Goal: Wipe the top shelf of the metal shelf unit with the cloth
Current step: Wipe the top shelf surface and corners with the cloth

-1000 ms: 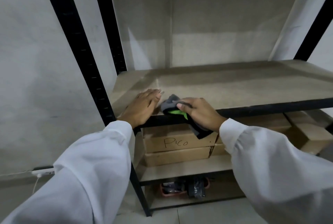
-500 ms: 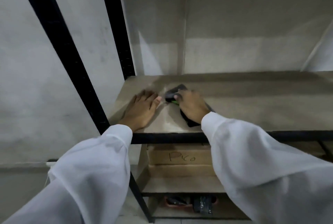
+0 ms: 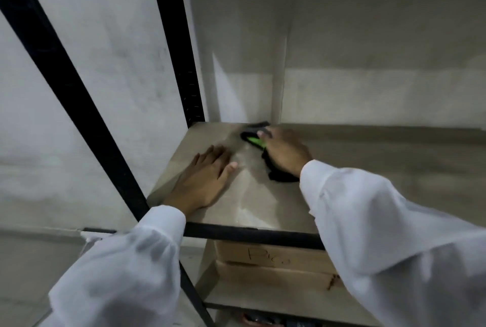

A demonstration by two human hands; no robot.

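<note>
Cloth (image 3: 254, 140), gripped by right hand (image 3: 285, 151), is now pushed to shelf (image 3: 381, 169) rear, left hand (image 3: 202, 176) spread flat: wiping is begun.

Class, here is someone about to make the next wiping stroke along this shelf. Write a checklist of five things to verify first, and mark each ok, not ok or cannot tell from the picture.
1. Right hand holds the cloth: ok.
2. Cloth lies down on the top shelf, near its back edge: ok.
3. Left hand rests flat on the shelf, apart from the cloth: ok.
4. Shelf to the right of the cloth is free of things in the part that shows: ok.
5. Right sleeve is kept off the shelf surface: cannot tell.
</note>
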